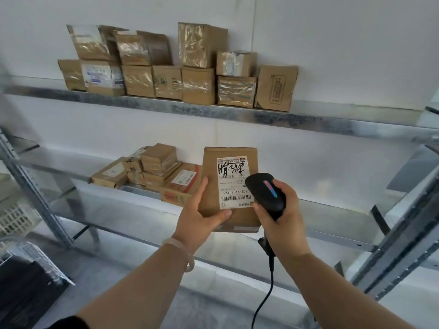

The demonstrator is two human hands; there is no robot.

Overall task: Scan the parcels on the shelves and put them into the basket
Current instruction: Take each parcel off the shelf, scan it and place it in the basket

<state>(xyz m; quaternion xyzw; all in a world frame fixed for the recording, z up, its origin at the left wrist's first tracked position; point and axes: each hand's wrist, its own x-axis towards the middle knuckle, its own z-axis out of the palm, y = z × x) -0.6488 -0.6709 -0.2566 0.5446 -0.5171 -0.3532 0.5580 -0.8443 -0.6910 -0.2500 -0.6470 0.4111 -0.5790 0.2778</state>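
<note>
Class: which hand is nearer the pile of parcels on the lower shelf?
Left. The left hand, gripping the held parcel, sits just right of the pile; the right hand, holding the scanner, is farther right.

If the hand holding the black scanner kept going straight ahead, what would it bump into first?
Probably the brown parcel the left hand holds: the scanner in the right hand points at its white label, though depth is unclear.
</note>
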